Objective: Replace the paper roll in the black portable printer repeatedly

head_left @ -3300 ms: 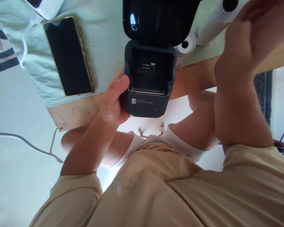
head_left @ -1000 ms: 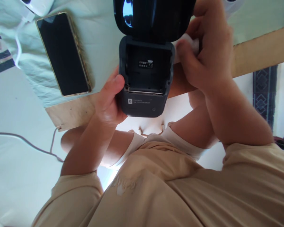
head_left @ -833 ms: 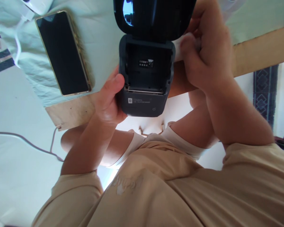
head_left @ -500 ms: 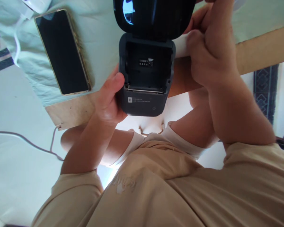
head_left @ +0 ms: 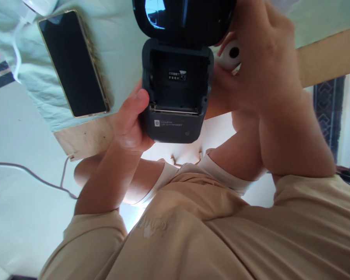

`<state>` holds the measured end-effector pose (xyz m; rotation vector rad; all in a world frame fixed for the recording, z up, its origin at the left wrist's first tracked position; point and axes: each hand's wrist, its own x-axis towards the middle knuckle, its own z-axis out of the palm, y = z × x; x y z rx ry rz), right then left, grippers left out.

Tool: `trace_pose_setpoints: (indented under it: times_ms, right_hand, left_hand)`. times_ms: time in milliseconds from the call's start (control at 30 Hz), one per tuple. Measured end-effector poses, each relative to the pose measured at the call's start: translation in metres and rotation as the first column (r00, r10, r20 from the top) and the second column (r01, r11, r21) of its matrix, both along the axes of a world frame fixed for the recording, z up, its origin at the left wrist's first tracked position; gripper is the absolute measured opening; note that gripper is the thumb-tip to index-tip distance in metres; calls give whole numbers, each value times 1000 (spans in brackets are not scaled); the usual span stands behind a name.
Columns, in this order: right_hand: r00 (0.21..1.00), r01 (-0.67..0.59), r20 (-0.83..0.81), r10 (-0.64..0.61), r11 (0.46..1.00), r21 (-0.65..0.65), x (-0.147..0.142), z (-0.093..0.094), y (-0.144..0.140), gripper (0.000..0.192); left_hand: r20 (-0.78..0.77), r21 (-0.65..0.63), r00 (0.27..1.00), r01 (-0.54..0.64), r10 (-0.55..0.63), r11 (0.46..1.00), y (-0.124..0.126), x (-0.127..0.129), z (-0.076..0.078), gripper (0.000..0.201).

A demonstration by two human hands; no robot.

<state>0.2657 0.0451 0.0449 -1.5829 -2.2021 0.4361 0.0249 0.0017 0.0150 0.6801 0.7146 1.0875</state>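
A dark label printer (head_left: 172, 127) sits in my left hand (head_left: 131, 124), whose thumb presses on its left side. Its glossy black lid (head_left: 183, 19) is swung up, and the roll compartment (head_left: 175, 91) shows a small printed sticker inside with no roll in it. Just right of the printer, my right hand (head_left: 262, 70) is closed around a small white label roll (head_left: 226, 59). The dark hole of the roll's core faces me. Some right-hand fingers are hidden behind the lid and the roll.
A phone (head_left: 74, 66) lies face up on the green cloth (head_left: 119, 42) to the left. A white charger-like object (head_left: 42, 6) with a cable is at the top left. The wooden table edge (head_left: 329, 56) runs beneath my hands, and a grey cable (head_left: 26, 168) hangs at the left.
My right hand has turned the white roll, so its core hole now faces me instead of its side. The printer has shifted slightly left in my left hand.
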Motion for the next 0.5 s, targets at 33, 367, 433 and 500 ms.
trace_pose_setpoints:
  times_ms: [33,367,433,500]
  right_hand:
    - [1000,13,4,-13,1000,5,-2,-2,0,56]
    - [997,-75,10,74,993,87,-2,-12,-5,47]
    - [998,-65,16,64,994,85,-3,-10,-7,51]
    - [998,-58,4,58,996,73,-2,-9,-8,53]
  left_hand:
    - [-1,1,1000,-1,1,1000,0,0,0,31]
    - [23,17,998,61,-62,998,1,-2,-1,38]
    - [-8,1,999,49,-49,999,1,-3,-2,40]
    - [-60,-16,997,41,-42,999,1,-3,-2,43]
